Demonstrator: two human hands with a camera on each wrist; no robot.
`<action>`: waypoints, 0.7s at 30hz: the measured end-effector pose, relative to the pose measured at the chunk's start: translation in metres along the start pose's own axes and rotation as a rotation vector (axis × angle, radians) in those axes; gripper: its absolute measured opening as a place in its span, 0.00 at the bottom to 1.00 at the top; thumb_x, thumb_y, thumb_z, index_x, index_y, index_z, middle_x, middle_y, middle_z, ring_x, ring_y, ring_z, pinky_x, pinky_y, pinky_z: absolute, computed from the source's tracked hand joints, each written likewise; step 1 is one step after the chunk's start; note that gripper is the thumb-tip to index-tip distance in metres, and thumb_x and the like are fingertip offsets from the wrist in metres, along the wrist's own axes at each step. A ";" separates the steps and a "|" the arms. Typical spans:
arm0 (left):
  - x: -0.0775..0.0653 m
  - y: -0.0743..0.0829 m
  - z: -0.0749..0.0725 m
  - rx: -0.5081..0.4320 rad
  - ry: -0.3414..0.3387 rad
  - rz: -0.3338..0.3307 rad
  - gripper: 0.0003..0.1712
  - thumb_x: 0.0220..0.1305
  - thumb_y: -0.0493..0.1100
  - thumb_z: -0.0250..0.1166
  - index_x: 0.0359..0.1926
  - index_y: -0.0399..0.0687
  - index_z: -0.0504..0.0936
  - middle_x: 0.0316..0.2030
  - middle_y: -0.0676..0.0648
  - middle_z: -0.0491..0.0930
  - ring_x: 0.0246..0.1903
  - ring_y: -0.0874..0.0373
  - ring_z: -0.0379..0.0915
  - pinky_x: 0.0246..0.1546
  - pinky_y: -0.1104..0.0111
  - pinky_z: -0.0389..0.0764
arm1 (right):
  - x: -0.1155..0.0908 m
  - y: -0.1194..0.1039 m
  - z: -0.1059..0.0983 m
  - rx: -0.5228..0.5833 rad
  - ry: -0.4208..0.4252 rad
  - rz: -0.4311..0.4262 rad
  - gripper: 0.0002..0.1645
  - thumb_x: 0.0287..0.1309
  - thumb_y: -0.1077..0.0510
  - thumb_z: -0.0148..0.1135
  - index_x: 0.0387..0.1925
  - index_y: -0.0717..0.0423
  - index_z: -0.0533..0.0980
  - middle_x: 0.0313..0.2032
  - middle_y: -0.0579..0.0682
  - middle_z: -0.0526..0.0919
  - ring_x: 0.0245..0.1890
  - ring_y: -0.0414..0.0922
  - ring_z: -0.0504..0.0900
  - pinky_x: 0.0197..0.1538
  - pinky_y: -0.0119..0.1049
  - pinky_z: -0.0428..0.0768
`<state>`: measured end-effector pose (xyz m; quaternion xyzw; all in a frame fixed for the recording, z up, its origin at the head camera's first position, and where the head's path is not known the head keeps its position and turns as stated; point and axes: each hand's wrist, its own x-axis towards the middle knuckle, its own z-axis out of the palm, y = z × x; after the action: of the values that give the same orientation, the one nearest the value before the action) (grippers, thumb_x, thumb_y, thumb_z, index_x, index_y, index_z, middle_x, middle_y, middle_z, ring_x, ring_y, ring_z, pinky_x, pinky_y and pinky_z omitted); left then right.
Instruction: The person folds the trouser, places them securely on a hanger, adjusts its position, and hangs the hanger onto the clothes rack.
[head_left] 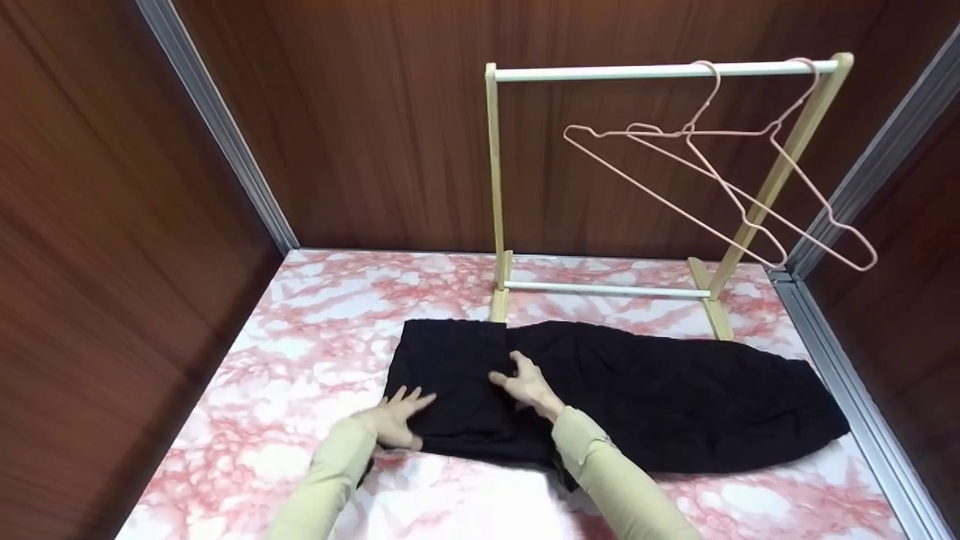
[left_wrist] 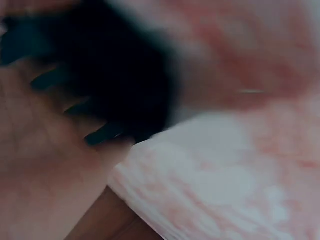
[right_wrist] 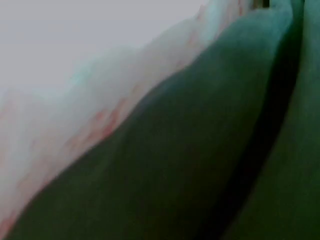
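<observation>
Cloth (head_left: 675, 397): solid blk., no pattern. Tabletop (head_left: 315, 337): wht. ground w/ pink-red marbling, irreg. blotches & veins. Sleeves, L (head_left: 324, 469) & R (head_left: 622, 487): plain pale yel.-grn. Hangers, qty. 2 (head_left: 688, 130): solid lt. pink. Rack posts (head_left: 495, 172): pale yel. wood tone. Rack bars, upper (head_left: 607, 73) & lower: plain wht. Wall panels (head_left: 390, 135): dk. reddish-brn. w/ streaked woodgrain. Metal strips (head_left: 215, 112): silver-gry., lengthwise lines.

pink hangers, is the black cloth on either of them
No, the black cloth lies on the table and both hangers hang bare.
</observation>
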<state>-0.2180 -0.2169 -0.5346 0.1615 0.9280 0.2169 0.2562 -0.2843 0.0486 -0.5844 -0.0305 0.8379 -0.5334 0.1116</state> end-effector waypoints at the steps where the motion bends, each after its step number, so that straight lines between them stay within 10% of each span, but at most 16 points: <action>1: 0.002 0.001 -0.007 -0.066 0.003 0.008 0.54 0.51 0.41 0.70 0.78 0.43 0.55 0.79 0.32 0.46 0.79 0.33 0.33 0.76 0.36 0.42 | 0.000 -0.001 0.001 -0.022 0.036 -0.006 0.36 0.62 0.55 0.66 0.66 0.68 0.67 0.55 0.70 0.79 0.51 0.59 0.82 0.46 0.50 0.85; 5: 0.021 0.002 -0.028 -0.180 0.139 0.069 0.46 0.64 0.45 0.65 0.77 0.38 0.53 0.78 0.29 0.43 0.78 0.27 0.30 0.75 0.34 0.40 | 0.002 -0.003 0.003 -0.060 0.142 -0.038 0.28 0.63 0.57 0.65 0.59 0.71 0.74 0.51 0.70 0.82 0.50 0.58 0.83 0.56 0.51 0.81; 11: 0.070 0.002 -0.047 -0.074 0.411 0.054 0.38 0.71 0.36 0.53 0.77 0.34 0.51 0.78 0.30 0.46 0.78 0.30 0.35 0.76 0.35 0.40 | 0.002 -0.002 -0.001 -0.050 0.195 -0.109 0.21 0.61 0.62 0.66 0.53 0.69 0.77 0.49 0.66 0.83 0.45 0.53 0.81 0.53 0.48 0.80; 21: 0.124 0.002 -0.060 0.138 0.235 -0.095 0.47 0.57 0.29 0.56 0.78 0.45 0.53 0.78 0.40 0.55 0.81 0.43 0.37 0.79 0.43 0.34 | -0.003 0.001 -0.006 -0.133 0.124 -0.349 0.26 0.57 0.68 0.59 0.59 0.62 0.72 0.53 0.67 0.82 0.43 0.58 0.83 0.51 0.52 0.80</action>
<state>-0.3520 -0.1836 -0.5380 0.1082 0.9709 0.1575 0.1441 -0.2826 0.0554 -0.5826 -0.1497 0.8586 -0.4889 -0.0368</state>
